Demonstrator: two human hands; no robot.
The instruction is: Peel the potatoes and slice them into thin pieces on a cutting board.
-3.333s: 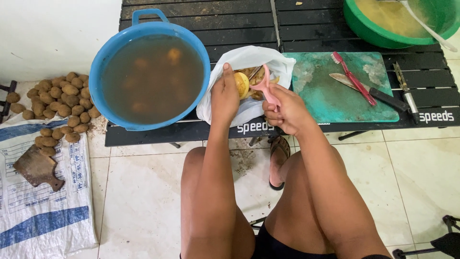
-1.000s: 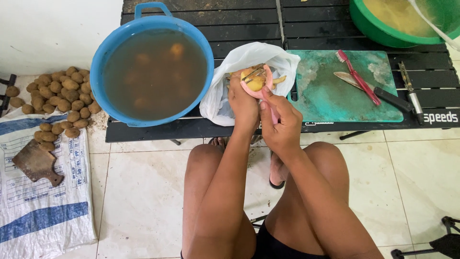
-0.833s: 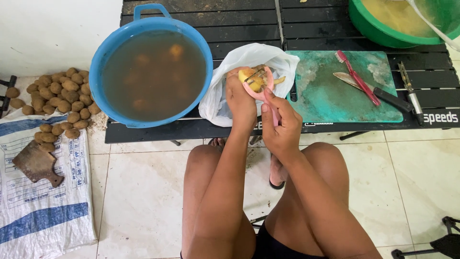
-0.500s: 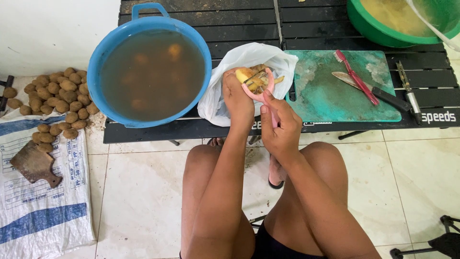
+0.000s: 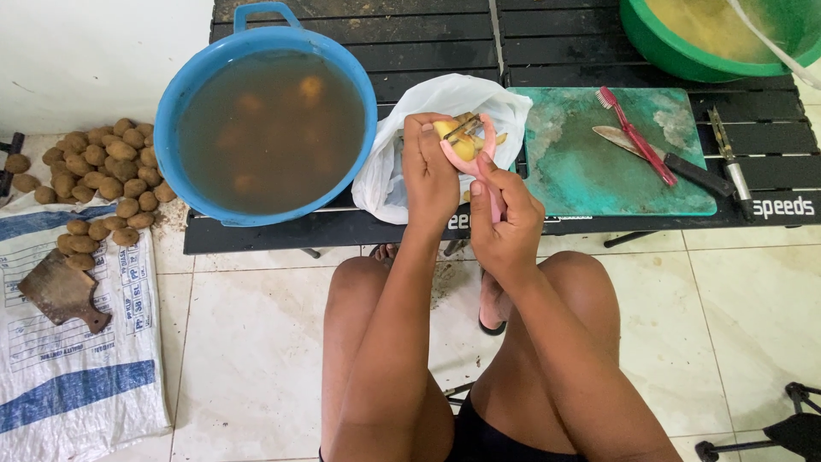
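My left hand [image 5: 429,175] grips a small yellow potato [image 5: 455,139], partly peeled, over an open white plastic bag [image 5: 409,145] on the black slatted table [image 5: 428,34]. My right hand [image 5: 505,218] holds a pink Y-shaped peeler [image 5: 479,158] with its blade laid across the potato. Peelings lie inside the bag, mostly hidden by my hands. Both hands meet at the table's near edge, above my bare knees.
A blue basin [image 5: 274,128] of murky water with potatoes stands left of the bag. A green cutting board [image 5: 616,158] carries a knife [image 5: 663,158] and a red toothbrush [image 5: 633,135]. A green bowl [image 5: 727,38] is at the back right. Unpeeled potatoes [image 5: 94,184] lie on the floor beside a sack [image 5: 77,342].
The peeler has shifted slightly across the potato between frames while my left hand keeps holding it over the bag. Earlier the hands were a little further apart.
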